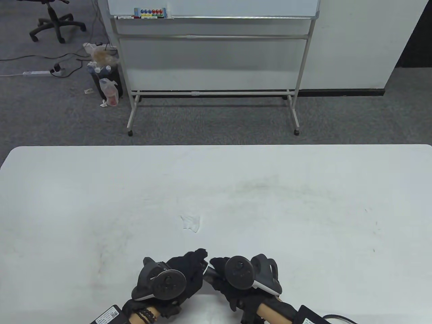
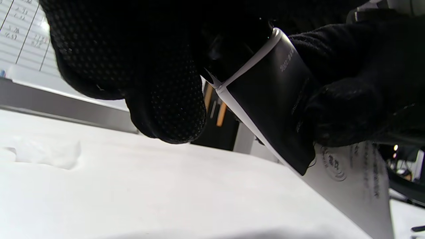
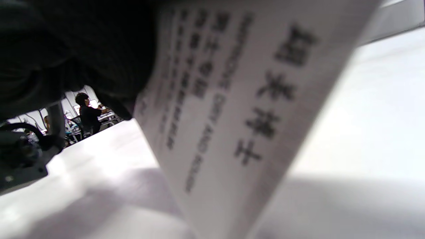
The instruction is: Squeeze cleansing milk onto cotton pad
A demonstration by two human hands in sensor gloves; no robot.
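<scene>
A thin white cotton pad [image 1: 190, 222] lies flat on the white table [image 1: 303, 202], a little beyond my hands; it also shows in the left wrist view [image 2: 46, 152]. The cleansing milk tube [image 2: 272, 99] has a black top part and a white printed body [image 3: 239, 116], and slants down toward the table. My right hand [image 1: 216, 266] grips the tube, its fingers [image 2: 345, 113] wrapped round the black part. My left hand [image 1: 199, 256] holds the tube's top end, with fingers [image 2: 166, 99] curled over it. The tube tip is hidden by the gloves.
A whiteboard on a wheeled stand [image 1: 212, 50] stands beyond the table's far edge. An office chair [image 1: 55, 20] and a bin with plastic bags [image 1: 104, 77] are on the carpet at the far left.
</scene>
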